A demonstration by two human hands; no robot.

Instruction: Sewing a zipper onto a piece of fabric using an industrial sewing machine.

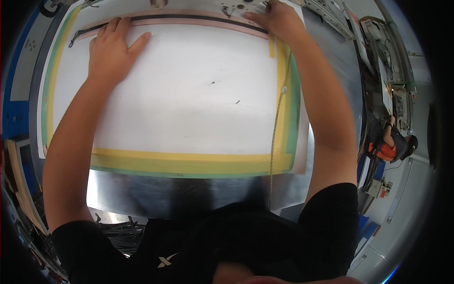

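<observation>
A long black strap (189,17) lies across the far part of the white board, on a pinkish strip (215,23). A small metal clip (73,39) is at its left end. My left hand (111,49) rests open near that end, fingertips on the strap and thumb stretched to the right. At the other end, my right hand (282,21) is beside the strap and a metal plate with holes (241,6). Its thumb points left, apart from the forefinger; the other fingers are mostly hidden.
Yellow tape (189,160) and green tape (106,170) border the white board (189,104) on a metal table (227,189). A thin cord (274,132) runs down the board's right side. At far right another person (395,144) works beside equipment. Black straps (120,236) hang below the table edge.
</observation>
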